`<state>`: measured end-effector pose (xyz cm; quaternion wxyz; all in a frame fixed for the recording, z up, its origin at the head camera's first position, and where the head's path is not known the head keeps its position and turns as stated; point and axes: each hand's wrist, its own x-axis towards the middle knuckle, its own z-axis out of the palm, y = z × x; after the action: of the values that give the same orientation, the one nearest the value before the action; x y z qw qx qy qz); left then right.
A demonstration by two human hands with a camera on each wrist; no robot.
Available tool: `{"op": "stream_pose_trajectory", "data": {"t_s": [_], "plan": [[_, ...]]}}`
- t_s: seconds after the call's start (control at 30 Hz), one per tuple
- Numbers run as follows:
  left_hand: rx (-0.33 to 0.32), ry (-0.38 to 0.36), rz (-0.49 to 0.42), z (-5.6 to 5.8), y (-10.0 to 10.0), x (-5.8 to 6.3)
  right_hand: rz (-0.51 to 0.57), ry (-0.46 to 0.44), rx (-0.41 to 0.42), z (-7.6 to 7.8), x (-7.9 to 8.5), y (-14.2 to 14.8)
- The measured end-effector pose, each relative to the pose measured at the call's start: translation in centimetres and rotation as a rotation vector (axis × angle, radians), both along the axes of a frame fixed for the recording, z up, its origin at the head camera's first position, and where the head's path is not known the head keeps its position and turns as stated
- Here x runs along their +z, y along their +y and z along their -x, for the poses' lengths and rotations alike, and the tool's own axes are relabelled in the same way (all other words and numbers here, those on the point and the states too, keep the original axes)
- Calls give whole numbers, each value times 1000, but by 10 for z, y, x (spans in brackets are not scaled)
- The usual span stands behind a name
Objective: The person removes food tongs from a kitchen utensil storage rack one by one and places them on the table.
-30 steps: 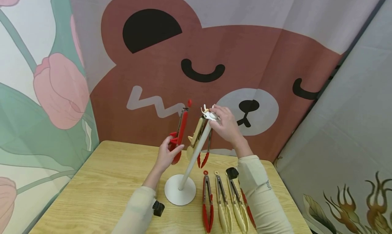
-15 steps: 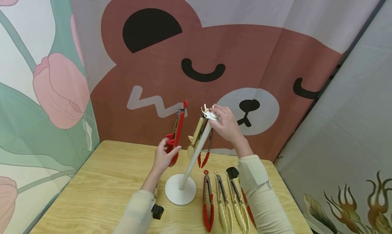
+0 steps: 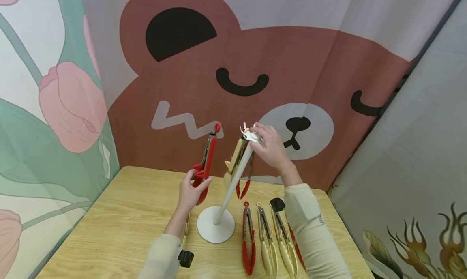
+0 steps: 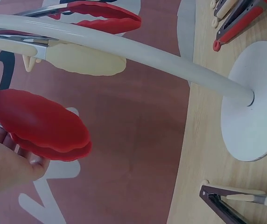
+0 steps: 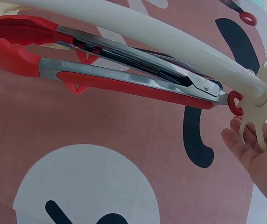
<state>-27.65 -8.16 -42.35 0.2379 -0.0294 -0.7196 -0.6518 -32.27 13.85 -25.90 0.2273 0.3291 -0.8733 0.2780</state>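
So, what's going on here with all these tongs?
A person's left hand is holding red tongs in the air, apart from a white stand. Their right hand holds the stand by its hooked top. A cream pair and another red pair hang from the stand at the moment. More tongs lie on the wooden table, to either side of the stand's base.

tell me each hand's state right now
Left hand: holding red tongs.
Right hand: holding the white stand near its top.
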Motion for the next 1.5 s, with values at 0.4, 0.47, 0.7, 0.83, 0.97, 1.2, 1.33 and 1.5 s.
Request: {"op": "stream_pose_trajectory", "data": {"t_s": [0.4,0.47,0.7,0.83,0.97,1.2,1.33,1.5], "plan": [[52,-30,-17,-22,-1,12,-8,3,-8,0,1,0],[67,-31,-13,-29,-1,19,-8,3,-8,0,1,0],[87,-42,-13,-22,-8,1,-7,11,-3,0,0,0],[109,-47,-25,-13,-15,-15,-5,9,0,0,0,1],[137,-47,-20,-14,-18,-17,2,6,-3,0,0,1],[194,-83,-24,-20,-25,-17,3,5,-2,0,0,1],[233,-76,24,-23,-31,-20,7,4,0,0,0,1],[284,-64,63,-25,-35,-25,9,5,3,1,-1,1]]}}
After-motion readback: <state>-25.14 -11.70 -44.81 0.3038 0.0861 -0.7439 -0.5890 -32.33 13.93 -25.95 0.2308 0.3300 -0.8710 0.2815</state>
